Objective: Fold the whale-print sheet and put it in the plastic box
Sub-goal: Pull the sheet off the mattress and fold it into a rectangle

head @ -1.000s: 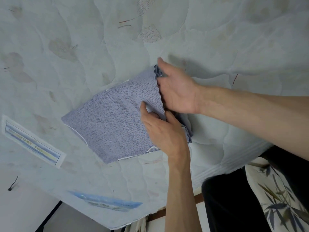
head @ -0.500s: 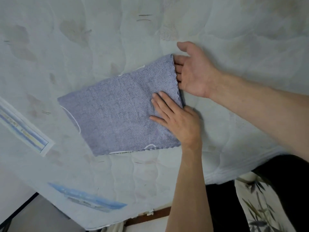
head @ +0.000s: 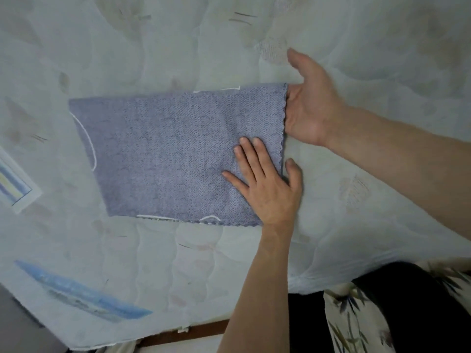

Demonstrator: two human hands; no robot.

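Sheet lies folded flat on the mattress — left hand presses it with fingers spread, right hand's fingers tucked under its right edge.

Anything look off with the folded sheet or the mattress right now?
The folded sheet lies flat and fairly square, though white trim pokes out along its edges, so layers aren't perfectly aligned. The mattress shows brownish stains. No plastic box is in view.

Left hand flat, fingers straight toward 11 o'clock; right hand palm-up at 1 o'clock, fingertips hidden.
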